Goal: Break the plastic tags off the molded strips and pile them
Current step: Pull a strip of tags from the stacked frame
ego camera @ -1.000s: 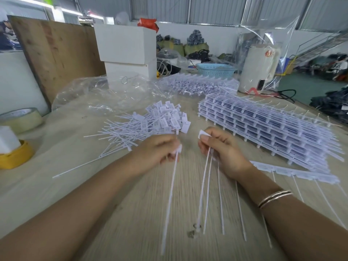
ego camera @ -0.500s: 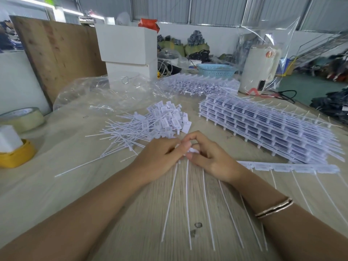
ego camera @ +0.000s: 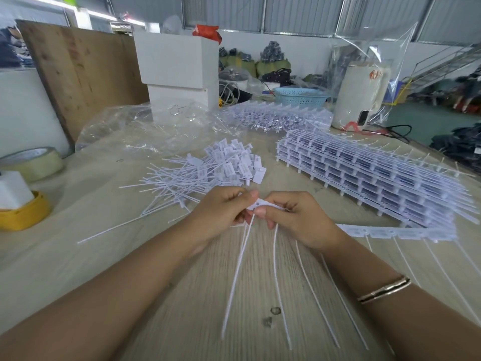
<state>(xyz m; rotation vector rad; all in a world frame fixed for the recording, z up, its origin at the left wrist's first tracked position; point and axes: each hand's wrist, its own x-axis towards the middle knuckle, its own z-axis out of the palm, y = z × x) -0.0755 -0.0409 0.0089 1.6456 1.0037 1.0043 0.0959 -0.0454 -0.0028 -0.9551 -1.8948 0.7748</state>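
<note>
Tags with long thin tails sit joined in one white strip (ego camera: 268, 205) between your two hands, just above the wooden table (ego camera: 182, 295). Your left hand (ego camera: 221, 213) pinches the end tag with thumb and fingers clamped on it. Your right hand (ego camera: 294, 217) grips the strip right beside it, fingers curled tight around it. Keep both grips close to the thin joint, so the bend goes there and not into the tag. Twist or snap with a short, quick turn. Let the tails hang free so they do not tangle. Then put the loose tag on the pile of loose tags (ego camera: 221, 169) just past your left hand, heads lying the same way. More full strips (ego camera: 369, 173) wait in a stack to your right.
</note>
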